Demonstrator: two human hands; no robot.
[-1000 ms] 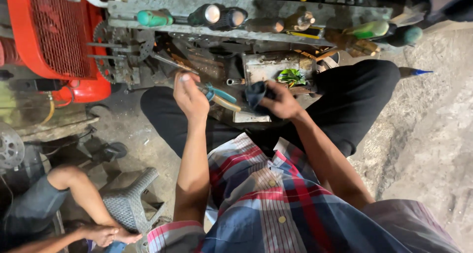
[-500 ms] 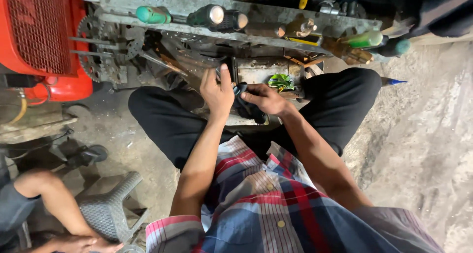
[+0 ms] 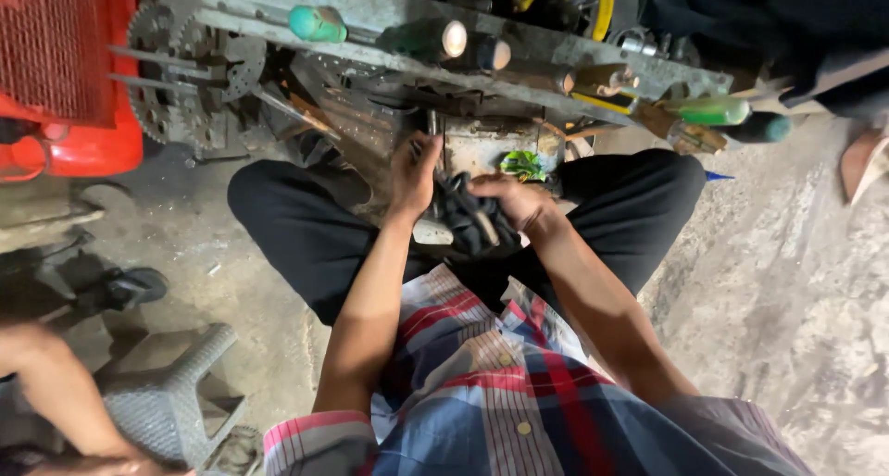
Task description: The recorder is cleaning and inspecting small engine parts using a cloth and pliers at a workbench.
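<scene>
**Dark part held in your lap, tool rack right in front**

You've got a dark, blackish part (image 3: 468, 219) between your knees. Your right hand (image 3: 509, 203) has its fingers clamped over its top; your left hand (image 3: 414, 172) touches its left side, fingers curled, can't tell how tight. Just beyond sits a metal tool rack (image 3: 370, 18) holding screwdrivers; three green handles (image 3: 315, 22) show. A grey plastic stool (image 3: 162, 397) stands on the floor to your left.

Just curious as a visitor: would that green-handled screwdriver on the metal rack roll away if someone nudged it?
Probably: the green-handled screwdriver has a rounded handle and lies flat on the metal rack. It looks stiff and light.
</scene>
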